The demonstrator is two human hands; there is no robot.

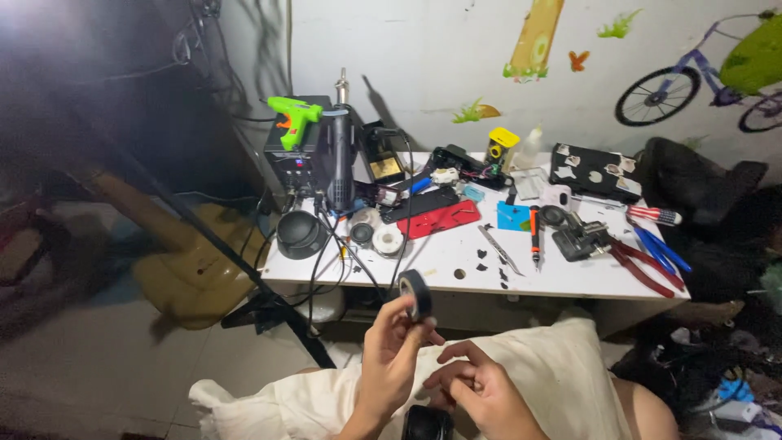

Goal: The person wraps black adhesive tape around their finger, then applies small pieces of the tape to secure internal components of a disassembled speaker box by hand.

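The left hand (389,358) is holding a roll of black tape (416,293) up in front of the counter (562,281), pinching it at its lower edge between thumb and fingertips so that the ring is standing upright and turned partly edge-on to the camera; held that way, its outer face is lying toward the right hand (481,391), which looks like the reason for the raised, turned grip. The right hand is hovering just below and beside the roll with its fingers loosely curled and slightly apart, gripping nothing that can be made out, and not touching the tape. Both hands are working over a pale cloth (562,367) lying across the lap. On the counter behind, a green glue gun (293,118) is resting on top of a black box-like unit (295,159), probably to keep its nozzle off the surface, and red-handled pliers (643,265) and an orange-handled screwdriver (535,232) are lying flat near the front edge, within easy reach. A dark round object (428,424) is showing between the wrists at the bottom edge, cut off by the frame, so its kind cannot be told. Whether a loose end of tape is lifted from the roll is too small to see. The left side of the room is dim and blurred.
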